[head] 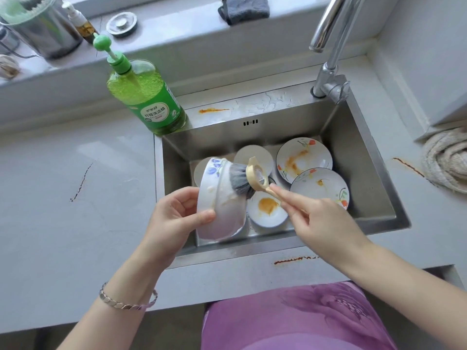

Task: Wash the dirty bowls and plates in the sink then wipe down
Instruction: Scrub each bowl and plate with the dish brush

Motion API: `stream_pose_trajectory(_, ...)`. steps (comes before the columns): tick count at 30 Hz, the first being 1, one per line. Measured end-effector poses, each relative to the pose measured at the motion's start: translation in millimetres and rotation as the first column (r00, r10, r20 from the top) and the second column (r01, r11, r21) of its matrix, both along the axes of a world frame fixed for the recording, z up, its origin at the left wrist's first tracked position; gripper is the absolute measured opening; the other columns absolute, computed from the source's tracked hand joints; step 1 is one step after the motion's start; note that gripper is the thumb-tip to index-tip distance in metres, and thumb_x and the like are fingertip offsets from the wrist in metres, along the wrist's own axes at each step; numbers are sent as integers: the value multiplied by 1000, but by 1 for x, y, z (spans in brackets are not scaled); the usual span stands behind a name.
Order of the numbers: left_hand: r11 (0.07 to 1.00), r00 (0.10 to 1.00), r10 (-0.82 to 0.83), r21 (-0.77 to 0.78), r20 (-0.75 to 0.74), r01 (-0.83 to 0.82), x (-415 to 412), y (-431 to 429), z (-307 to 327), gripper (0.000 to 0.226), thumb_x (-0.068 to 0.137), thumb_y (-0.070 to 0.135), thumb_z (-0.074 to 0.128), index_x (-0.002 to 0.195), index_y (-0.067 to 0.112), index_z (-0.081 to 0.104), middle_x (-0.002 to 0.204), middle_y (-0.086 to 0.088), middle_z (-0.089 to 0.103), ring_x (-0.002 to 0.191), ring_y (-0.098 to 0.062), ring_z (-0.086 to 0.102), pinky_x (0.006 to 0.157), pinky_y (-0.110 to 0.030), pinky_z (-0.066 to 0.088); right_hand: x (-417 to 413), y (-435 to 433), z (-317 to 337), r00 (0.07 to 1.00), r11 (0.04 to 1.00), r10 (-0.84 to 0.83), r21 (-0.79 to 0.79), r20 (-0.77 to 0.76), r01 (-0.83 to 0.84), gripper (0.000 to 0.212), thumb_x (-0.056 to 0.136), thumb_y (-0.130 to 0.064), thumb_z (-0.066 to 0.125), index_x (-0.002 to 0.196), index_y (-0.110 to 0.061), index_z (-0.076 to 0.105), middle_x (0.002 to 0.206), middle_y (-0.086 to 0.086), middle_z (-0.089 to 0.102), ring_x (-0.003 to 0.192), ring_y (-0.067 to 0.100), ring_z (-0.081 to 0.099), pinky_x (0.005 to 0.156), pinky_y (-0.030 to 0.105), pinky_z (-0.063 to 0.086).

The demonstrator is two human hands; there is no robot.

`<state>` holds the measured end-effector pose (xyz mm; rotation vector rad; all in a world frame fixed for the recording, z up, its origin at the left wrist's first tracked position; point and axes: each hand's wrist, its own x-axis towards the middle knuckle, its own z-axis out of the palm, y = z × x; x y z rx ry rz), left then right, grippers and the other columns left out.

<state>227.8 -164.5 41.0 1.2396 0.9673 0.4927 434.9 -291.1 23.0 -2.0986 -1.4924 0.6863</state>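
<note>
— What did we find at the far left?
— We saw a pale grey stone counter marked with a thin dark streak. At the sink's back left corner a green plastic pump bottle of dish soap stood upright.

— And our hands?
— Our left hand gripped a white ceramic bowl with blue flowers, its fingers and thumb curled round the outer wall. We held the bowl tipped on its side over the near left part of the stainless steel sink. The grey-bristled dish brush with a cream handle had its bristles against the bowl's rim, and our right hand pinched the end of that handle.

— What lay in the basin?
— Just beside the bowl we noted a small white dish with an orange stain. Next came two round white plates with orange flowers. The farther plate was smeared orange, and the nearer plate overlapped its edge.

— Farther right?
— A chrome tap rose at the back right corner, and a rolled beige cloth lay on the counter.
</note>
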Motion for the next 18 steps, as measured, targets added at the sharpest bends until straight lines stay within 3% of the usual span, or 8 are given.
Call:
stream_pose_trajectory(4,1000,1000,7,-10,17,-7,-2,0,0,24,56,1,70,76,14,73,73,-1,73,67,-9,68,58,-19,53,-10,-7,4,999,999,34,-8,-22,-34,40,94,-31,41,130,-47,42,44,-10,34,42,6,31,43,25,25)
stream_pose_trajectory(7,997,997,-80,2,-8,80,0,-4,0,38,51,13,77,86,6,65,74,-1,72,70,-10,68,60,-19,53,3,6,-10,996,996,-70,-67,-62,66,39,96,-29,42,130,-48,43,49,-5,44,46,12,35,47,29,29)
stream_pose_trajectory(10,996,995,-92,9,-38,92,-2,-2,-3,32,56,4,73,87,4,64,74,-1,72,70,-11,68,61,-19,53,-10,2,5,997,999,-12,34,-73,15,42,95,-27,46,130,-49,39,46,-7,37,45,12,34,47,29,28)
stream_pose_trajectory(12,992,991,-123,11,-52,124,-4,0,-2,30,56,5,74,86,8,68,74,-1,73,70,-11,68,61,-20,54,-11,3,9,997,1000,8,18,-79,-7,42,95,-29,46,130,-51,36,48,-9,43,47,11,38,48,29,31)
stream_pose_trajectory(13,990,989,-140,8,-54,141,-6,1,-1,28,56,5,73,83,12,72,75,-1,73,70,-11,68,61,-20,54,-5,7,5,995,1000,-15,-22,-99,13,41,96,-30,45,129,-52,37,55,-9,54,51,9,44,51,29,36)
stream_pose_trajectory(15,981,980,-195,-5,-34,195,-10,3,2,30,53,9,80,81,20,76,77,0,74,72,-10,69,63,-19,54,10,15,-9,982,988,-105,-127,-156,85,38,96,-32,43,130,-49,43,94,-6,71,80,12,61,70,32,50)
stream_pose_trajectory(17,960,960,-280,-3,-4,280,-13,3,4,38,47,25,90,83,25,77,80,1,74,75,-9,70,67,-17,53,24,19,-15,943,970,-209,-179,-259,165,44,94,-29,51,136,-36,43,120,-8,64,106,9,59,85,26,46)
stream_pose_trajectory(18,953,953,-302,-1,13,302,-15,3,5,33,53,25,88,84,24,77,80,1,74,76,-9,69,68,-17,53,29,20,-15,918,966,-233,-185,-320,181,54,89,-25,59,140,-29,39,119,-9,63,98,-1,60,80,18,43)
